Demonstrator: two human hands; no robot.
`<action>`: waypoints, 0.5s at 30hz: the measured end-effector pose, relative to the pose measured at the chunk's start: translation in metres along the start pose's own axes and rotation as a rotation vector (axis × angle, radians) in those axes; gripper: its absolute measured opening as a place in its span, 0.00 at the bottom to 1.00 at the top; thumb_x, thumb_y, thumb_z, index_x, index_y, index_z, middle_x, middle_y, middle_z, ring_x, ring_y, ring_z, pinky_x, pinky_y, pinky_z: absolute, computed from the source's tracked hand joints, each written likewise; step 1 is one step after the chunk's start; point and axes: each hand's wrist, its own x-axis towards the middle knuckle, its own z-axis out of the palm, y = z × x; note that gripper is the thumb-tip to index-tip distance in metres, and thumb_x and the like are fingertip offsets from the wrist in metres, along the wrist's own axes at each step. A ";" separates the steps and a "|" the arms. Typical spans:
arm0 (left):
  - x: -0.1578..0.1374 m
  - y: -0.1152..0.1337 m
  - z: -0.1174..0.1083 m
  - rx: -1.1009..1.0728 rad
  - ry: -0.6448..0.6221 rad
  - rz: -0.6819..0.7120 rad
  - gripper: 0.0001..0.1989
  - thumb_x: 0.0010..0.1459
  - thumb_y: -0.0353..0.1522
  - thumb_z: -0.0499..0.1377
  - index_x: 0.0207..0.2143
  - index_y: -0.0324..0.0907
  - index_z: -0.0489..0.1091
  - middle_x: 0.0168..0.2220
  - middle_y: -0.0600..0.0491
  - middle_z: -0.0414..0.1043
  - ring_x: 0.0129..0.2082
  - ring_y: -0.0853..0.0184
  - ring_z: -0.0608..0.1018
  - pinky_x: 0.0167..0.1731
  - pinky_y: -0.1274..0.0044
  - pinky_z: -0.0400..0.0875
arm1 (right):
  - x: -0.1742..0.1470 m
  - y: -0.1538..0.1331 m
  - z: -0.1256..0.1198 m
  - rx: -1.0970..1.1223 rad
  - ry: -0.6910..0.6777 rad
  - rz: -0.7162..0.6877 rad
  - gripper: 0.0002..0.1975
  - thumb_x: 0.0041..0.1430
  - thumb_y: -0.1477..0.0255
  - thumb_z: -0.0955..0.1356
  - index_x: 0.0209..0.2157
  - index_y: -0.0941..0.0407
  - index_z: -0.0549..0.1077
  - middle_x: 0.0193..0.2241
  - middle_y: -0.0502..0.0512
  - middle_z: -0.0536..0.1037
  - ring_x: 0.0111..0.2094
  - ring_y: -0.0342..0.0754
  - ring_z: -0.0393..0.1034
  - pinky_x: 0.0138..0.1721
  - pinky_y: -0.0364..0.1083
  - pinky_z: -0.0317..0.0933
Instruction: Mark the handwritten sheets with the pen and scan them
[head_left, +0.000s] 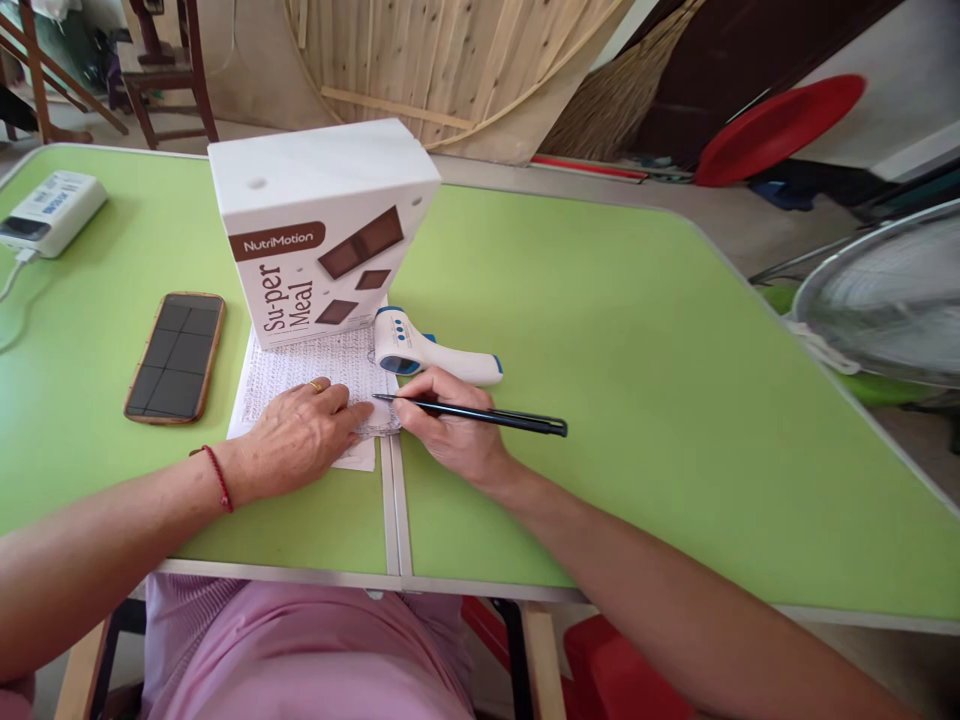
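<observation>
Covered in dense handwriting, a sheet of paper (289, 385) lies on the green folding table, with more paper beneath it. My left hand (304, 432) rests on the sheet, fingers stretched out and palm down. My right hand (457, 425) pinches a black pen (517, 418), its tip pointing left just over the paper's right side. A white box (330, 230) marked "NutriMotion Su-per Meal" stands on the paper's far part and hides some of it. Touching the paper's right edge, a white and blue infrared thermometer (439, 350) lies just beyond my right hand.
A smartphone (176, 355) in a brown case lies left of the paper. Farther left sits a white power bank (56, 212) with a cable (16, 270). A metal seam (396, 510) crosses the green table (660, 400). Past its right edge is a round fan-like object (885, 295).
</observation>
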 end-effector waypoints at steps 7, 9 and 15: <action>0.001 0.001 -0.002 -0.003 -0.046 -0.011 0.12 0.70 0.31 0.51 0.50 0.38 0.71 0.36 0.47 0.71 0.34 0.60 0.73 0.35 0.69 0.73 | 0.000 0.001 -0.001 -0.010 -0.010 -0.008 0.05 0.52 0.74 0.67 0.24 0.53 0.68 0.18 0.44 0.71 0.18 0.39 0.60 0.20 0.41 0.57; 0.001 0.001 -0.003 -0.003 -0.063 -0.019 0.13 0.70 0.32 0.50 0.51 0.38 0.71 0.36 0.47 0.71 0.35 0.59 0.73 0.36 0.69 0.73 | 0.000 0.002 -0.001 -0.005 -0.011 -0.034 0.05 0.52 0.75 0.67 0.24 0.54 0.68 0.18 0.44 0.71 0.18 0.39 0.59 0.19 0.41 0.57; 0.001 0.001 -0.004 -0.005 -0.064 -0.013 0.13 0.70 0.32 0.50 0.51 0.38 0.70 0.37 0.47 0.71 0.35 0.59 0.73 0.36 0.69 0.73 | 0.000 0.004 -0.001 -0.012 -0.013 -0.031 0.05 0.52 0.76 0.67 0.24 0.53 0.68 0.18 0.45 0.71 0.18 0.40 0.60 0.20 0.41 0.57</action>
